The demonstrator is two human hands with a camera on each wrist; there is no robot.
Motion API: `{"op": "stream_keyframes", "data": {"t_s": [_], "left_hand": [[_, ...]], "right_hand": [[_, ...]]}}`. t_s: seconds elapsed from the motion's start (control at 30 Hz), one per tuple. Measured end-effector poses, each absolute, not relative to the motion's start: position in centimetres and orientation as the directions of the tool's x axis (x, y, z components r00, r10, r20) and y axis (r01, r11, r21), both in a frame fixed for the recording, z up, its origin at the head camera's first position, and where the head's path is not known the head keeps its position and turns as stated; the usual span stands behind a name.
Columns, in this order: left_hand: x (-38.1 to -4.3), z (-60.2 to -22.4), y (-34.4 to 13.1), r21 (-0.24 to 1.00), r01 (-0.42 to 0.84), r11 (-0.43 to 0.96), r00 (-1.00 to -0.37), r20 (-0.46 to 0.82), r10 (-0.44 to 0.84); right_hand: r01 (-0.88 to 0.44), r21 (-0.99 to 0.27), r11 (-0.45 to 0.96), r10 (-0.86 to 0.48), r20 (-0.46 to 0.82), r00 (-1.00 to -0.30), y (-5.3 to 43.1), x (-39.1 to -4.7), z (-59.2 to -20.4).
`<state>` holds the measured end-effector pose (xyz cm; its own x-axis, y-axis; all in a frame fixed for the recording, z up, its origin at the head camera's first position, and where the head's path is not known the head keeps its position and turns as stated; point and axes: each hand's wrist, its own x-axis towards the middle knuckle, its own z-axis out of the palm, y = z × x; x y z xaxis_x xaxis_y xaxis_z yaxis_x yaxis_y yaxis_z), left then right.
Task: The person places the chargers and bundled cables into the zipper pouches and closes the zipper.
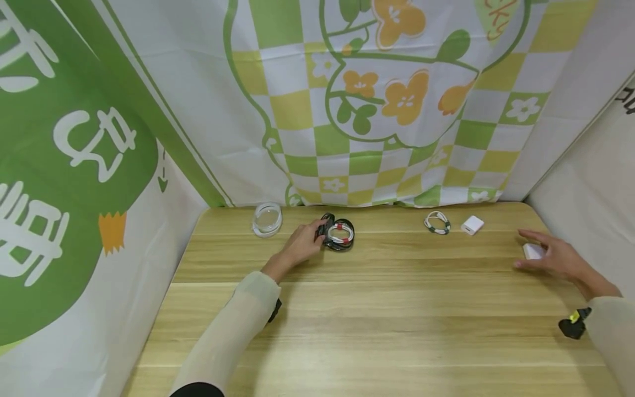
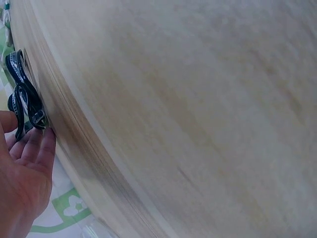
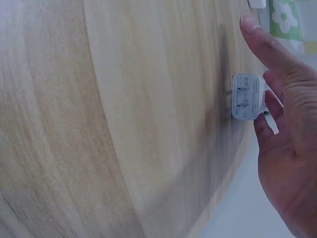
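Your left hand (image 1: 300,242) pinches the black cable (image 1: 326,221), mid-frame; your right (image 1: 563,258) spreads loosely around a charger (image 1: 533,252), far right, thumb clear. Lifting the cable could drag the overlapping white coil (image 1: 333,237). Your right fingers partly hide the charger.

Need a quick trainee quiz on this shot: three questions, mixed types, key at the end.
1. True or false: the white plastic plug adapter at the right hand shows two prongs.
2. The left hand pinches: A) the wooden tabletop edge; B) a black coiled cable; C) the flower-print cloth.
3. In the head view, what lies just left of the untouched boxy white plastic block?

Key: 1 true; 2 B; 3 a thin white coiled cable with dark ties.
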<state>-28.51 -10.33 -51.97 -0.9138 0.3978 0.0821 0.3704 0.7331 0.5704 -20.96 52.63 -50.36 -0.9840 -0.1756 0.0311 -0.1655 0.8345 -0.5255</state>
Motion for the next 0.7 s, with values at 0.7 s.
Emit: {"op": "stream_keyframes", "data": {"t_s": [0.7], "left_hand": [[-28.5,-52.0,-10.3,0.572,0.363,0.735,-0.916,0.073,0.395]], "right_hand": [[-0.107,-0.682,0.724,-0.1,0.05,-0.994,54.4,-20.0,-52.2]]}}
